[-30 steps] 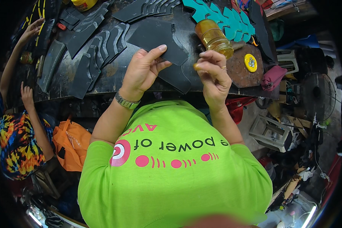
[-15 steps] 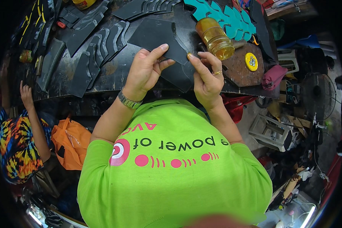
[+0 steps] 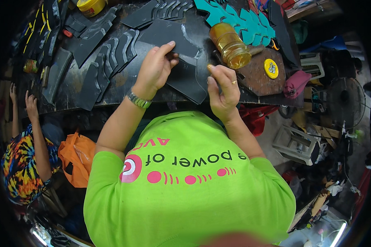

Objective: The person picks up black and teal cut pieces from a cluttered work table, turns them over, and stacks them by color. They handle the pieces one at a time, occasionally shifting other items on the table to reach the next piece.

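My left hand [image 3: 156,68], with a metal watch on the wrist, has its thumb apart from its curled fingers and nothing between them. It hovers at the left edge of overlapping flat black cut pieces [image 3: 187,78] on the dark table. To the right of these pieces, my right hand [image 3: 224,88] wears a ring and has its index finger and thumb apart. Something amber coats that index fingertip. A jar of amber liquid [image 3: 230,45] lies beyond it, looking tilted in this view. A larger black piece [image 3: 163,33] lies behind the overlapping ones.
Rows of curved black pieces [image 3: 125,47] lie on the left, and teal pieces [image 3: 251,26] at the back right. A wooden board [image 3: 255,78] bears a yellow lid [image 3: 271,68]. A person in a tie-dyed shirt [image 3: 24,164] is at left, both hands near the table edge.
Both hands have let go of the black piece they were pinching, and it rests on the others. My hands have moved slightly apart. The other person's second hand has come into view.
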`<state>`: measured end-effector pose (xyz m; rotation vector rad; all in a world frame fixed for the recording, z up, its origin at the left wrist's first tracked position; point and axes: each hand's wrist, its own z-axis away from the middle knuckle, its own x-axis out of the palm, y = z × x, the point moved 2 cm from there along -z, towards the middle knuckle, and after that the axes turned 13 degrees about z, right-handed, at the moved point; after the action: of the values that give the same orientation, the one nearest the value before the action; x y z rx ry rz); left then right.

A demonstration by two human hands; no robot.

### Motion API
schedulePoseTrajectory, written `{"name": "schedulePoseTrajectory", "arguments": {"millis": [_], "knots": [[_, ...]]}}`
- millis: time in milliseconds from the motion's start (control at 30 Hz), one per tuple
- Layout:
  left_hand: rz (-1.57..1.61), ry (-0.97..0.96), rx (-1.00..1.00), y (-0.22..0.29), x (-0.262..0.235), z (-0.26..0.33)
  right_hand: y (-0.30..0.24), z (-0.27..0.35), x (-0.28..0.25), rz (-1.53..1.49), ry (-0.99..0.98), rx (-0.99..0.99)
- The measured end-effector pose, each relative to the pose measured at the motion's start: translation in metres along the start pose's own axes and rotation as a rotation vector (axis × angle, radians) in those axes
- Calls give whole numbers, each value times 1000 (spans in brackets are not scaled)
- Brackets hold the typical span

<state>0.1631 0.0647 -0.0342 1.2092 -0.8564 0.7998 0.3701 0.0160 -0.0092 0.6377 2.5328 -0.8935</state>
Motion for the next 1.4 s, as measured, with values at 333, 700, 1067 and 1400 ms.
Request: {"name": "schedulePoseTrajectory", "arguments": {"millis": [333, 700, 1067, 1400], "knots": [[-212, 171, -87, -9, -11, -96, 8, 1, -11, -141, -12, 112], [-326, 228, -28, -9, -18, -92, 13, 0, -17, -166, -93, 155], [-502, 101, -175, -14, 1, -93, 10, -1, -17, -103, -108, 81], [-1462, -163, 170, 30, 18, -20, 30, -20, -42, 408, 78, 88]]}}
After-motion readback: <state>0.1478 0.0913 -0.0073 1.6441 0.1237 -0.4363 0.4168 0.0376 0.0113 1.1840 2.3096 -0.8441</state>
